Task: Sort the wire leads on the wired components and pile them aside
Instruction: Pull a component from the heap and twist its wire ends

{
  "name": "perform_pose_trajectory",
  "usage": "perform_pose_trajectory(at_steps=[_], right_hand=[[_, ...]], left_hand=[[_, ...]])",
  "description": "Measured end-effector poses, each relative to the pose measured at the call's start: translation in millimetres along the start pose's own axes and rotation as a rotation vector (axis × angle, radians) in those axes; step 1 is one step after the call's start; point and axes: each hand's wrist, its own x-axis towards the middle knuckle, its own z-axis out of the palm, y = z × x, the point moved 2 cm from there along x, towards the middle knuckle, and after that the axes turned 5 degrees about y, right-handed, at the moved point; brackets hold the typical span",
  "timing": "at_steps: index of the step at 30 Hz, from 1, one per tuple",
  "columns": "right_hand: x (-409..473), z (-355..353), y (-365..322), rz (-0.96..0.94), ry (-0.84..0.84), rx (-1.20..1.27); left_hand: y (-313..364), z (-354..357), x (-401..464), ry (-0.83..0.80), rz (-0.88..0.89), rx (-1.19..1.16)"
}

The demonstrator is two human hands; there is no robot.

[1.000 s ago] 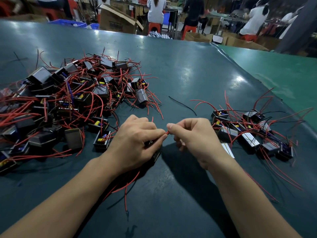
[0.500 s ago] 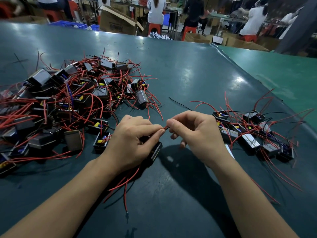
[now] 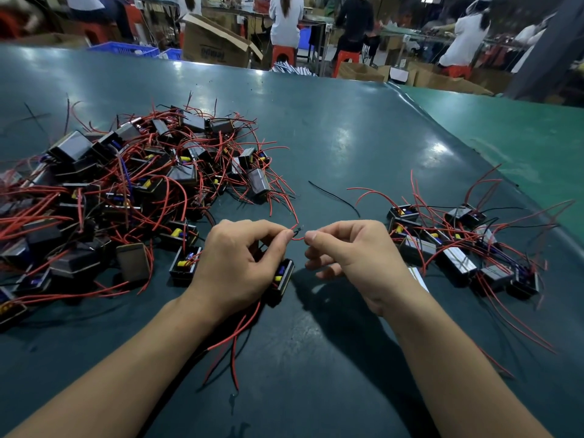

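Observation:
My left hand (image 3: pixel 240 263) holds a small black wired component (image 3: pixel 282 281) against the table, its thumb and forefinger pinching the ends of its red and black leads (image 3: pixel 297 233). My right hand (image 3: pixel 354 257) pinches the same red lead just to the right, the other fingers loosely curled. More red and black leads (image 3: pixel 234 339) trail from under my left wrist toward me. A big tangled heap of components with red wires (image 3: pixel 126 191) lies at the left. A smaller pile of components (image 3: pixel 458 251) lies at the right.
A loose black wire (image 3: pixel 335 197) lies on the dark green table (image 3: pixel 316 137) beyond my hands. A lighter green table (image 3: pixel 521 137) adjoins at the right. People on stools, cardboard boxes and blue crates stand beyond the far edge.
My hands have drawn slightly apart, and a short loop of red lead now shows between the fingertips. The component under my left hand is more exposed.

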Motion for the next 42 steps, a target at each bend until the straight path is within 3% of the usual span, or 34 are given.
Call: perform_pose_trajectory(at_steps=[3,9,16,21,24,26,29,31,33,36,42], right_hand=[[0.0,-0.4,-0.7,-0.123,-0.019,-0.096],[-4.2,-3.0,-8.4,-0.702,0.066,-0.506],[1.2,-7.2,-8.2,-0.525,0.041,-0.420],[2.6,-9.1,-4.0,-0.209,-0.061,-0.380],[2.5,-8.3,1.4,-0.013,-0.035,-0.243],[3.3,-4.9,4.9,0.020,0.025,-0.209],[3.1,2.9,9.0,-0.212,0.174,-0.473],[0.6,4.8,4.7,-0.398,0.182,-0.642],[2.0,-2.0,-1.5,-0.483,0.093,-0.595],[3.1,-18.5,-9.6,-0.465,-0.067,-0.383],[3.8,-16.8,-7.2,-0.657,-0.106,-0.616]], left_hand=[[0.0,0.0,0.3,-0.006,0.017,0.004],[-0.5,0.8,0.8,-0.077,0.083,0.014],[-3.1,0.0,0.7,-0.128,0.161,0.044],[-1.0,-1.7,1.1,-0.154,0.230,0.094],[2.8,-2.2,1.5,-0.161,0.304,0.174],[4.6,-2.1,1.8,-0.157,0.350,0.206],[5.7,-1.6,1.7,-0.153,0.395,0.242],[4.1,-2.1,1.5,-0.144,0.369,0.237],[1.3,-3.6,2.1,-0.116,0.299,0.199],[-0.4,-3.7,2.2,-0.098,0.228,0.126],[-0.4,-3.1,0.9,-0.129,0.224,0.083]])
